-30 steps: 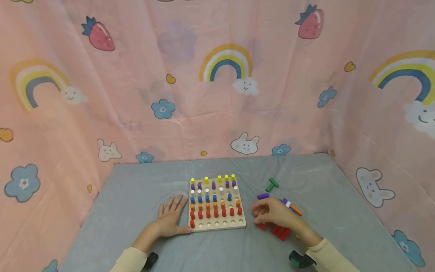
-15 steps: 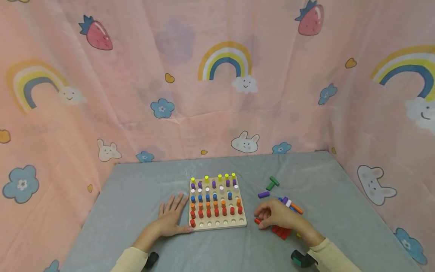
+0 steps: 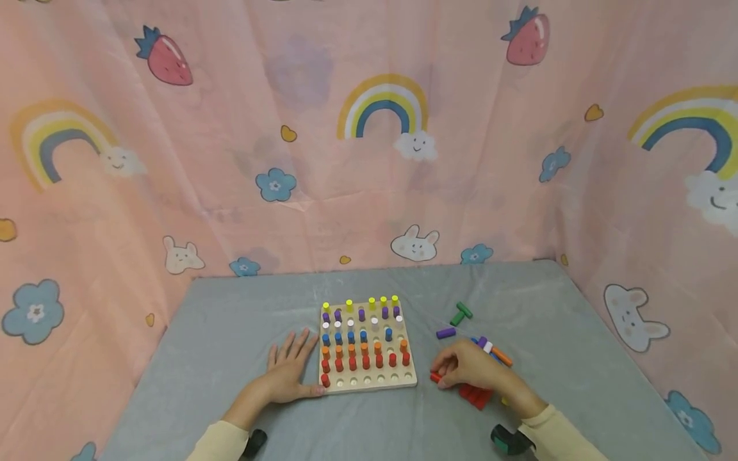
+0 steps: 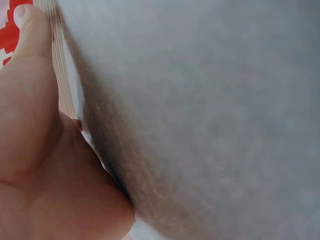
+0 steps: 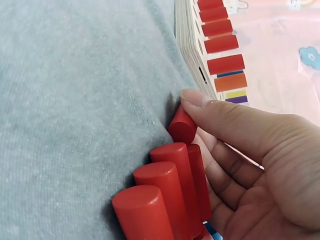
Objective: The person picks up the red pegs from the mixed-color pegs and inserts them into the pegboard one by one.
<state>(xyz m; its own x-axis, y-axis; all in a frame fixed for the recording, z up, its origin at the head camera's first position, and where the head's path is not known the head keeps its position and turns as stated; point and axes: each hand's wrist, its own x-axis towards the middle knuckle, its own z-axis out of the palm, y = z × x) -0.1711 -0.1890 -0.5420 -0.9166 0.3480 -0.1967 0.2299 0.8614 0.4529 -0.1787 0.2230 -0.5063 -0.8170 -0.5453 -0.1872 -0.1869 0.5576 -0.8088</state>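
A wooden pegboard [image 3: 369, 383] lies on the grey cloth, with yellow, purple, white, blue, orange and red pegs upright in rows. Spread flat at its left side, my left hand [image 3: 288, 374] has the thumb at the board's near-left corner; the left wrist view shows that thumb [image 4: 32, 45] against the wooden edge. To the right of the board, my right hand [image 3: 469, 365] pinches a red peg [image 5: 183, 125] between thumb and fingers, low over the cloth. More red pegs [image 5: 145, 212] lie side by side just under that hand.
Loose pegs lie around the right hand: two green pegs [image 3: 461, 314], a purple peg [image 3: 446, 333], an orange peg [image 3: 503, 356], plus blue, white and yellow ones partly covered by the hand. A pink patterned curtain [image 3: 323, 224] hangs behind the table.
My right hand has come down onto a red peg near the board and now pinches it. My left hand stays in place beside the board.
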